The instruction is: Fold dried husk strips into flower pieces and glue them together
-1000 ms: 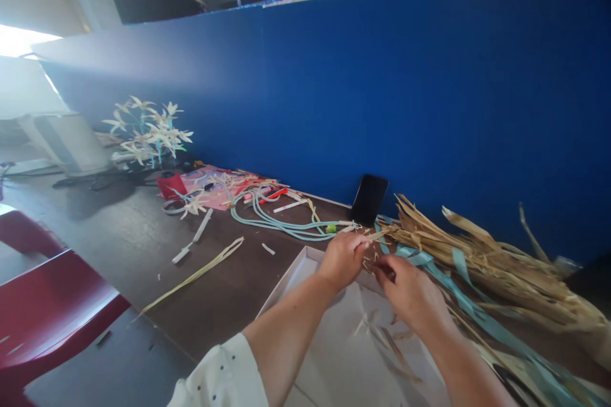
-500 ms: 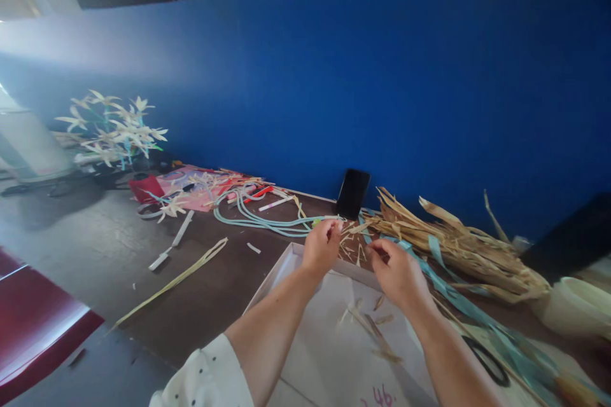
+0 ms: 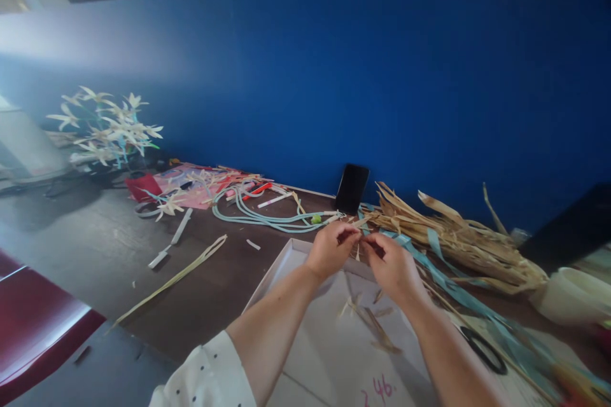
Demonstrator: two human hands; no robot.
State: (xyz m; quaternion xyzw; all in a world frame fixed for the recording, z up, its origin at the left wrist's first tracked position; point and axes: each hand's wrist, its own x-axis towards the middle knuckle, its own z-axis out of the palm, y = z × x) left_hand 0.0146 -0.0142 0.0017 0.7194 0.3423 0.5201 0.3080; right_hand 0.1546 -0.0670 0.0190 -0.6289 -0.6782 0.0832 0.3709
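Note:
My left hand (image 3: 333,248) and my right hand (image 3: 392,264) meet fingertip to fingertip above the far edge of a shallow white box (image 3: 310,356). Both are closed in a pinch. What sits between the fingertips is too small and too hidden to name. Inside the box lie dry husk scraps (image 3: 379,331), beneath my right wrist. Just beyond my fingers, a black phone (image 3: 352,189) leans against the blue partition. Pale blue cords (image 3: 267,222) run along the table to the left of my left hand.
Dried husks (image 3: 449,241) and light blue ribbon (image 3: 458,296) lie to the right, near black-handled scissors (image 3: 484,351) and a white bowl (image 3: 573,296). Pale husk flowers (image 3: 114,127) stand at the far left. A split straw strand (image 3: 176,280) lies left of the box. The blue partition (image 3: 305,89) closes off the back.
My hands have come together from a small gap apart; the left moved right and the right moved slightly left. The whole view has shifted a little.

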